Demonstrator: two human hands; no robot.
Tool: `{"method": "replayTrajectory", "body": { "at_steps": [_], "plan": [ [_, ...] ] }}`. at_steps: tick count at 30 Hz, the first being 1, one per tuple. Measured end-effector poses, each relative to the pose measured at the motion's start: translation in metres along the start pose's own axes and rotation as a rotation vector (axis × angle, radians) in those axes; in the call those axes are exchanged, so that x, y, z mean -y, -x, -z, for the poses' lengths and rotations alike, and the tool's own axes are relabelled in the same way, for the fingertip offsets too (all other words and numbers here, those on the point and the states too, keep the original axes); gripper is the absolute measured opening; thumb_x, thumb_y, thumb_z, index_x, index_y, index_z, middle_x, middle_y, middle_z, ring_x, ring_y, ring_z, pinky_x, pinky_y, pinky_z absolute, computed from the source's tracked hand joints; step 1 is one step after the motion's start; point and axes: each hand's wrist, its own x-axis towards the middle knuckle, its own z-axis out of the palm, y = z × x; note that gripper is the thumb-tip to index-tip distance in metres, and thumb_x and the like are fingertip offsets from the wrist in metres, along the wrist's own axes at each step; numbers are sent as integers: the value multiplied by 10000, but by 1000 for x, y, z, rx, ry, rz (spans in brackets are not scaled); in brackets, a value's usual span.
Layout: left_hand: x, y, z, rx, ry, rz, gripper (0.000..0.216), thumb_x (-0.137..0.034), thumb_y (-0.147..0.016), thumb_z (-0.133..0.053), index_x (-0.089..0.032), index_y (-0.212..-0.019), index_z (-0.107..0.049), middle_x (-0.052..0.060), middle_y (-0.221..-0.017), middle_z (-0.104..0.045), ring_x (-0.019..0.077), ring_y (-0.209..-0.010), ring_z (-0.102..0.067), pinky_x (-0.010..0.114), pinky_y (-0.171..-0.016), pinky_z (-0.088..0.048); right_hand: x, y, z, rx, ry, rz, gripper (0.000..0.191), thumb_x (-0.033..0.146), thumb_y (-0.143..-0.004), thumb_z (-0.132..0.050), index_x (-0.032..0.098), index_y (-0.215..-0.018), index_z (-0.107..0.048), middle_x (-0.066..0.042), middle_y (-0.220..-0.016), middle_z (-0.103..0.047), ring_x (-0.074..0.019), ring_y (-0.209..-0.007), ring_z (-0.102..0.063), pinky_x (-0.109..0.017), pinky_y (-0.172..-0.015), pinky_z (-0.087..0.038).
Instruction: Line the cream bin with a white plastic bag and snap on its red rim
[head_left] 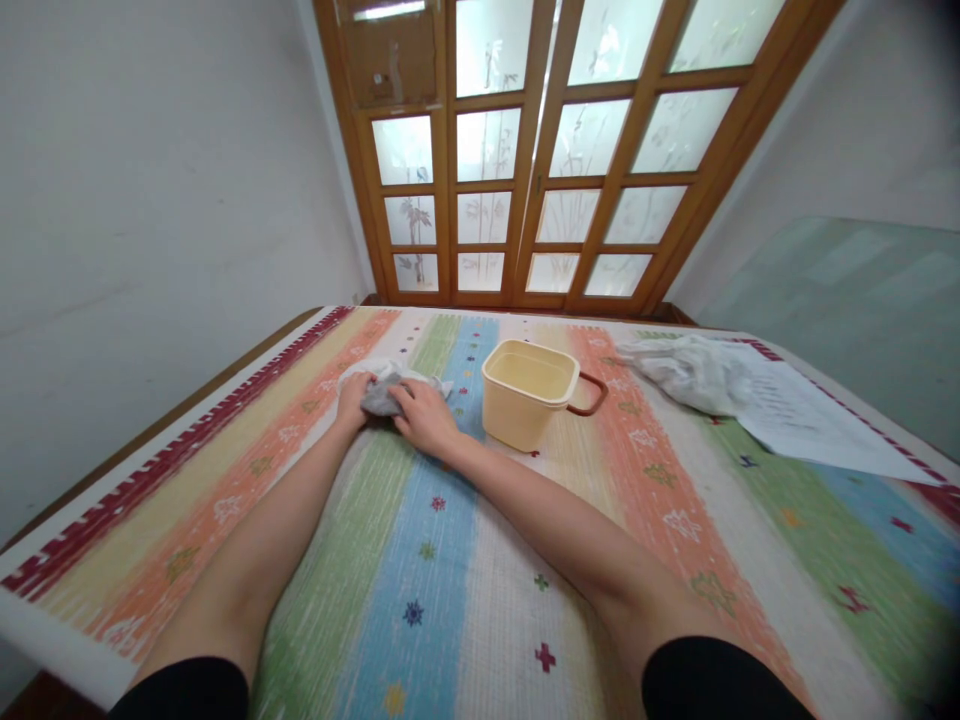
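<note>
The striped cover (360, 560) spreads under the fingers, the cream container (519, 415) stands to their right, and between them is the grey-white cloth (382, 397), on which left hand (352, 402) and right hand (426, 416) are clamped.

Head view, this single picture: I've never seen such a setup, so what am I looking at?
There's no machine here: a camera on a person's head looks forward and down at two bare hands. The left hand and right hand are on a crumpled grey-and-white cloth; how firmly they grip it is unclear. On the striped tablecloth, a cream container with a brown handle stands beside the right hand. Farther right lie a whitish bundle and paper.
</note>
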Motion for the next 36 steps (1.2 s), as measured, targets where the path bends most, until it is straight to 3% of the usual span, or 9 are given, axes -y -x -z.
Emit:
{"method": "replayTrajectory", "body": {
  "at_steps": [5, 11, 13, 15, 19, 24, 30, 32, 36],
  "plan": [
    [15, 0, 3, -247, 44, 37, 345, -325, -974, -408, -162, -1137, -664, 140, -1218, -696, 279, -1160, -613, 446, -1065, -446, -19, 15, -21, 79, 26, 38, 547, 359, -936, -689, 193, -1440, -556, -176, -1550, -471, -325, -1452, -416, -548, -1208, -331],
    [-6, 8, 12, -469, 40, -113, 315, -375, -945, -521, -188, -1145, -678, 119, -1202, -695, 308, -1194, -601, 485, -1102, -429, -8, 59, 28, 127, -93, 148, 394, 355, -1017, -568, 193, -1375, -603, -139, -1470, -570, -257, -1357, -530, -428, -1131, -450],
    [-22, 13, 13, -399, 82, -280, 274, -357, -930, -551, -203, -1114, -683, 98, -1187, -698, 291, -1187, -609, 467, -1100, -441, -8, 84, 49, 177, -152, 244, 290, 326, -1045, -508, 203, -1262, -655, -106, -1327, -665, -215, -1229, -609, -365, -1045, -495],
    [-39, 19, 13, -236, 116, -482, 236, -342, -926, -564, -213, -1073, -697, 84, -1162, -708, 269, -1158, -625, 443, -1090, -458, -17, 110, 69, 207, -144, 304, 237, 292, -1046, -488, 198, -1137, -686, -86, -1133, -724, -189, -1041, -659, -321, -919, -515],
    [-67, 27, 4, 66, -14, -721, 321, -397, -891, -638, -243, -1161, -718, 92, -1328, -658, 302, -1260, -576, 492, -1151, -413, -57, 159, 106, 146, 26, 205, 175, 230, -984, -515, 181, -931, -674, -54, -806, -681, -172, -727, -603, -299, -682, -445],
    [-62, 21, -12, 58, -159, -615, 417, -453, -912, -612, -246, -1264, -698, 111, -1463, -576, 340, -1350, -512, 544, -1177, -377, -100, 201, 147, -6, 183, -20, 171, 218, -965, -514, 191, -858, -645, -38, -755, -644, -171, -696, -562, -305, -684, -404],
    [-39, 11, -21, 24, -247, -454, 446, -490, -959, -525, -210, -1261, -697, 128, -1408, -616, 325, -1291, -555, 510, -1140, -419, -137, 201, 168, -173, 330, -461, 155, 248, -945, -507, 188, -942, -650, -107, -971, -671, -244, -918, -603, -341, -763, -441],
    [-36, 9, -21, 22, -261, -441, 448, -484, -956, -523, -199, -1254, -699, 134, -1389, -627, 329, -1278, -563, 511, -1133, -425, -149, 195, 167, -163, 397, -553, 187, 260, -931, -522, 181, -1037, -654, -129, -1081, -663, -267, -992, -595, -354, -795, -452],
    [-37, 7, -16, -28, -288, -425, 404, -428, -940, -548, -197, -1233, -702, 139, -1369, -636, 347, -1272, -565, 536, -1130, -425, -157, 188, 161, -56, 565, -552, 295, 327, -959, -533, 162, -1166, -665, -175, -1219, -628, -314, -1120, -542, -407, -925, -442]
  ]
}}
